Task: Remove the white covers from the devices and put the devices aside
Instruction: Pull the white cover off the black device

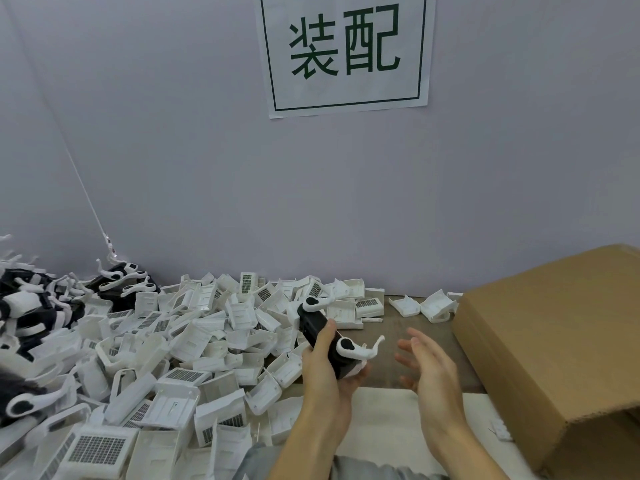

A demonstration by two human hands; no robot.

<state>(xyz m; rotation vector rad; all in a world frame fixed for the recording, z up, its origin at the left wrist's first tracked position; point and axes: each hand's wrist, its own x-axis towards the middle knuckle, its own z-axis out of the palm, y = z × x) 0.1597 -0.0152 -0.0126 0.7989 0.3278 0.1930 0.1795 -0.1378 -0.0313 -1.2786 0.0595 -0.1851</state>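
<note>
Device [320, 336], black with white clips, gripped in left hand [323, 368] above surface [384, 332]; right hand [424, 365] empty beside it, fingers [407, 344] spread wide. Removed white covers [194, 341] heaped at left, stripped devices [31, 299] piled far left. Seemingly far along; remaining count unknowable.

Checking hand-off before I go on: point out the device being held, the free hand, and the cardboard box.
black device [313, 323], head view, upper black body.
right hand [427, 367], head view, palm.
cardboard box [554, 341], head view, top face.
</note>
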